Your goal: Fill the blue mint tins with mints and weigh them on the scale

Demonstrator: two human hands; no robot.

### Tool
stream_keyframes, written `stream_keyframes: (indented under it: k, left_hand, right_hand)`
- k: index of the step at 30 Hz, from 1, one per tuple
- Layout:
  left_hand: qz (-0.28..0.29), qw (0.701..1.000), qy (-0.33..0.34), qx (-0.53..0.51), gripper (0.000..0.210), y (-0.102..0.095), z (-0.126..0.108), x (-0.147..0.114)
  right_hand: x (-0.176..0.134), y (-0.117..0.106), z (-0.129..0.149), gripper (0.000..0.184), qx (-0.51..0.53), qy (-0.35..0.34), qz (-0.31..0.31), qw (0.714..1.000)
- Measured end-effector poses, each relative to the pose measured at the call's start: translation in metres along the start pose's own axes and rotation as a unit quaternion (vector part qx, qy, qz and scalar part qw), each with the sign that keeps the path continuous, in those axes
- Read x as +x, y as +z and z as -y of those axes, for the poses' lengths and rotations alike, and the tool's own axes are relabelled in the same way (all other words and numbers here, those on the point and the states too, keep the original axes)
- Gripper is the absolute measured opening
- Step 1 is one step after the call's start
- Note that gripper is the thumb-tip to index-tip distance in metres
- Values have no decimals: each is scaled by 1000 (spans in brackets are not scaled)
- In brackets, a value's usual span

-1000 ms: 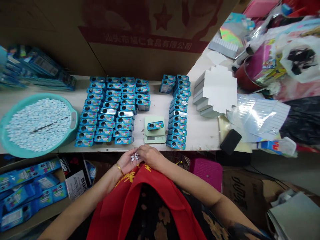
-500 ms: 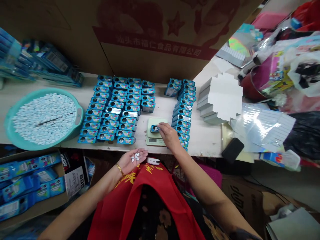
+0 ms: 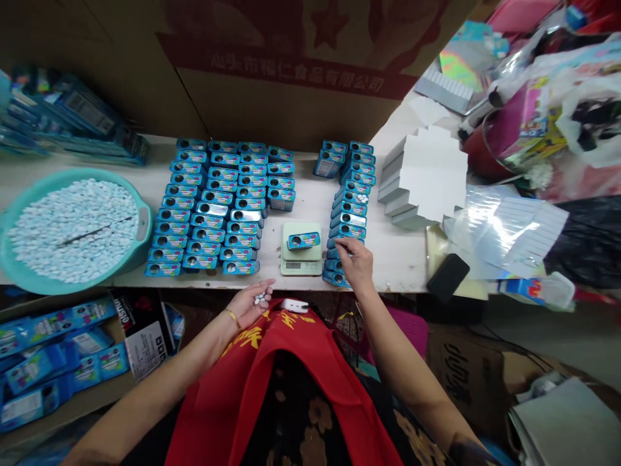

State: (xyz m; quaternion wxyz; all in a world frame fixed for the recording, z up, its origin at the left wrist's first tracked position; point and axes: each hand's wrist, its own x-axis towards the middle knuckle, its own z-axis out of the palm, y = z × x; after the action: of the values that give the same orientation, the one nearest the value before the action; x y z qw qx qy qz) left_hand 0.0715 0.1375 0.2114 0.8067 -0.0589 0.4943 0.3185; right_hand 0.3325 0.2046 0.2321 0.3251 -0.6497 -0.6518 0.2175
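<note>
My left hand (image 3: pixel 248 303) is palm up with the fingers curled, cupping several small white candies (image 3: pixel 261 298) by the table's front edge. A blue box with a round hole (image 3: pixel 303 240) rests by itself on the pale green scale (image 3: pixel 301 267). To the right of the scale, my right hand (image 3: pixel 358 262) is over the near part of the right column of blue boxes (image 3: pixel 350 219). Its thumb and fingertips are pinched together, and whatever they may hold is too small to make out. A few white candies (image 3: pixel 361 199) lie on top of one box in that column.
A turquoise basin (image 3: pixel 29 275) heaped with white candies stands at the left, beside several rows of blue boxes (image 3: pixel 208 221). Stacked white cartons (image 3: pixel 427 175) and a black phone-like object (image 3: pixel 448 276) are on the right. A large cardboard box (image 3: pixel 291 110) walls off the back.
My right hand has let go of the blue box on the scale and moved right to the column of boxes. My left hand's fingers have curled more around the candies.
</note>
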Motion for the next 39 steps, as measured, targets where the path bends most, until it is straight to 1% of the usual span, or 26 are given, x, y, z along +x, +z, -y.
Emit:
stream_keyframes:
  k: [3,5,8,11,14,16,18,20,22,24,26,28,29,30,31,32,34,36,38,39]
  left_hand:
    - [-21,1000,6,18,27,5,-2,7]
    - [-33,999,14,26,27,11,-4,13]
    - [-41,998,28,28,27,18,-8,22]
    - [-56,997,40,37,30,24,-8,31]
    - [-86,993,57,61,40,30,-4,41]
    - [-99,989,77,76,47,34,-2,49]
    - [-107,985,99,92,53,39,-2,57]
    - [-110,980,116,115,53,42,-5,67]
    - [-108,976,126,143,51,44,-8,76]
    - [-108,971,126,172,53,45,-12,84]
    - [-109,966,120,201,61,45,-16,90]
    - [-109,961,112,229,70,45,-19,95]
    - [-109,958,108,242,72,46,-20,96]
    - [-108,956,104,253,73,46,-20,98]
    - [-107,953,100,264,73,47,-21,99]
    - [-105,951,97,273,73,48,-21,101]
    - [-98,948,95,288,72,51,-20,105]
    - [-92,946,95,295,72,54,-18,110]
    - [-89,946,93,297,72,57,-18,114]
    - [-88,946,92,297,71,58,-18,115]
  right_hand:
    - [3,2,3,23,-3,-11,35,999]
    - [6,6,5,27,-15,-26,62,998]
    - [14,14,7,38,-46,-70,101,991]
    - [22,25,7,47,-82,-119,152,978]
    - [31,35,10,43,-100,-145,198,964]
    - [39,40,15,39,-92,-150,191,966]
    - [50,45,24,37,-75,-153,157,973]
    - [64,54,34,37,-62,-151,126,979]
    - [77,69,43,38,-67,-140,112,981]
    - [89,88,48,39,-89,-120,113,982]
    - [98,107,48,40,-111,-100,127,981]
    - [103,116,45,42,-123,-87,145,978]
    - [103,115,41,43,-122,-86,147,978]
    - [101,109,36,44,-115,-88,140,979]
    - [97,98,30,44,-103,-92,124,983]
    - [91,82,23,42,-88,-97,98,986]
    - [69,40,7,31,-60,-97,35,993]
    - [39,-6,-9,24,-61,-65,-25,996]
    - [4,-42,-21,23,-78,-38,-14,996]
    - [-14,-54,-25,23,-88,-34,7,996]
